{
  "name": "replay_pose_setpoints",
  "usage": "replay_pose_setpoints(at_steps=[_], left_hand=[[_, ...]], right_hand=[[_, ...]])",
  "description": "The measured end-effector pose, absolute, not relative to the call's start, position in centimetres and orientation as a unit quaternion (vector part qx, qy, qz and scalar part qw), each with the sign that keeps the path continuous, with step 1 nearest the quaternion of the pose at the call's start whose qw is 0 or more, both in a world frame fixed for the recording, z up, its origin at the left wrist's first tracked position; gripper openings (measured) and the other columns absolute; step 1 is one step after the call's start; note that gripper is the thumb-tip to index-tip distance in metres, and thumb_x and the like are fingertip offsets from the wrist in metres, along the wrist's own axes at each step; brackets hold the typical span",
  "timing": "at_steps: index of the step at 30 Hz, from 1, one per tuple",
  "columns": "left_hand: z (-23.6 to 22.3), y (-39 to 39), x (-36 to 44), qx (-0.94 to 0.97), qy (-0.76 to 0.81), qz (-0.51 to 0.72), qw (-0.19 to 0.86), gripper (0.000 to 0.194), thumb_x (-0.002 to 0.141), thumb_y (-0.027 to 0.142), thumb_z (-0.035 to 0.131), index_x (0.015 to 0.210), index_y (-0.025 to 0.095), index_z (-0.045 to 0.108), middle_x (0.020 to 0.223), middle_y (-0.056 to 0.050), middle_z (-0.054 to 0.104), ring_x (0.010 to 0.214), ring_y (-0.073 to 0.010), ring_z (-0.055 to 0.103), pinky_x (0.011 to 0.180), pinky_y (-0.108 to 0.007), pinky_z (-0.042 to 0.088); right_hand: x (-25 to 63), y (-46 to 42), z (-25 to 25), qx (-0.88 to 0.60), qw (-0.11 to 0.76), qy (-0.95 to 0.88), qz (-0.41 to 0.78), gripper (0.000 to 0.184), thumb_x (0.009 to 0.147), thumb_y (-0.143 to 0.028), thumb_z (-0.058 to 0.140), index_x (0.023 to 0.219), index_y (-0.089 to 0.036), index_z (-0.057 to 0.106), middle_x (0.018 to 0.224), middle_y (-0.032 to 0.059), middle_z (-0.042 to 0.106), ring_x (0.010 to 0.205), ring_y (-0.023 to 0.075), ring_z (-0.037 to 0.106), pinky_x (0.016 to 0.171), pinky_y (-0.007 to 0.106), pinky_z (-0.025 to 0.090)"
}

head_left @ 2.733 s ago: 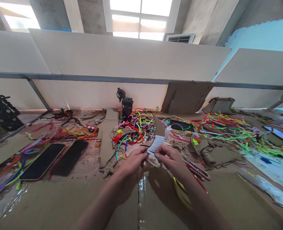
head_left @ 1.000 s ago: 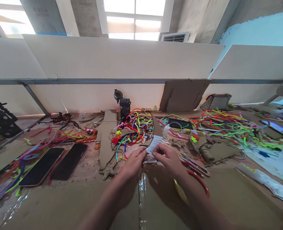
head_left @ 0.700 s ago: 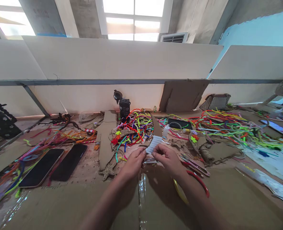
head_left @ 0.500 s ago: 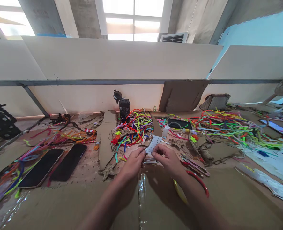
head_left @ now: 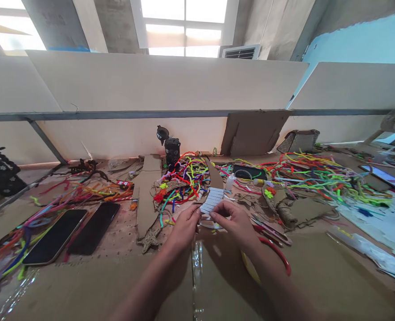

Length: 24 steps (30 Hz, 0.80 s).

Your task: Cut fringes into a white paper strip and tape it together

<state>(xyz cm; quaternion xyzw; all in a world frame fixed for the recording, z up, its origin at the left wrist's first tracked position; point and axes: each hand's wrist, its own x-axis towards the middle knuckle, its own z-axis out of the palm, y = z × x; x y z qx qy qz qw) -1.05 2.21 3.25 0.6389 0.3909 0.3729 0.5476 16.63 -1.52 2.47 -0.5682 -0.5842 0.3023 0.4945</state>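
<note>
A curved strip of brown cardboard (head_left: 214, 174) points away from me, its near part covered by white bands (head_left: 213, 199) lying side by side. My left hand (head_left: 186, 225) pinches the near left edge of this strip between thumb and fingers. On the opposite edge, my right hand (head_left: 234, 222) is closed, thumb and forefinger pressed at the white bands. White loops or scraps (head_left: 213, 224) show just below the fingertips; what they are made of is unclear. Beside my right forearm lies a tool with a red and yellow handle (head_left: 278, 254), partly covered by the arm.
Colourful pipe cleaners (head_left: 192, 174) pile up behind the hands. A twine starfish (head_left: 149, 241) and two phones (head_left: 93, 228) lie to the left. At right are a pink-handled tool (head_left: 279, 235), a twine roll (head_left: 287, 215) and a plastic packet (head_left: 372, 249). Cardboard (head_left: 117, 285) covers the front.
The view has shifted slightly. The cardboard strip tilts a little further left at its far end, and more of the white bands shows. Both hands keep their hold.
</note>
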Motion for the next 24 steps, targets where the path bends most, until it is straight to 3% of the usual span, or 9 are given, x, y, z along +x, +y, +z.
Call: replay_pose_setpoints(at_steps=[4, 11, 17, 24], left_hand=[[2.79, 2.35, -0.98, 0.624, 0.397, 0.373, 0.560, 0.040, 0.092, 0.038, 0.050, 0.115, 0.015, 0.073, 0.100, -0.010, 0.070, 0.086, -0.0225, 0.059, 0.074, -0.031, 0.048], [2.96, 2.08, -1.00, 0.607, 0.389, 0.384, 0.577, 0.031, 0.090, 0.040, 0.054, 0.102, 0.016, 0.071, 0.076, -0.002, 0.057, 0.074, -0.0200, 0.051, 0.069, -0.030, 0.042], [3.28, 1.94, -0.87, 0.597, 0.386, 0.385, 0.589, 0.034, 0.088, 0.043, 0.055, 0.102, 0.015, 0.070, 0.085, -0.004, 0.060, 0.069, -0.0171, 0.045, 0.064, -0.029, 0.037], [3.62, 1.85, -0.80, 0.579, 0.391, 0.383, 0.605, 0.036, 0.083, 0.048, 0.060, 0.095, 0.016, 0.068, 0.078, -0.002, 0.057, 0.065, -0.0157, 0.043, 0.061, -0.028, 0.035]], right_hand=[[16.75, -1.50, 2.41, -0.542, 0.531, -0.555, 0.340, 0.023, 0.077, -0.043, 0.074, 0.078, -0.021, 0.066, 0.074, 0.0027, 0.068, 0.069, 0.0214, 0.060, 0.064, 0.032, 0.045], [16.62, -1.54, 2.70, -0.536, 0.544, -0.552, 0.335, 0.022, 0.076, -0.041, 0.074, 0.078, -0.021, 0.066, 0.074, 0.0023, 0.067, 0.068, 0.0210, 0.060, 0.064, 0.032, 0.046], [16.57, -1.60, 2.64, -0.536, 0.550, -0.554, 0.322, 0.021, 0.078, -0.040, 0.074, 0.078, -0.022, 0.063, 0.074, 0.0008, 0.064, 0.068, 0.0203, 0.058, 0.064, 0.032, 0.045], [16.52, -1.53, 2.41, -0.532, 0.559, -0.547, 0.324, 0.022, 0.079, -0.039, 0.074, 0.079, -0.021, 0.061, 0.074, 0.0002, 0.063, 0.069, 0.0197, 0.056, 0.065, 0.031, 0.043]])
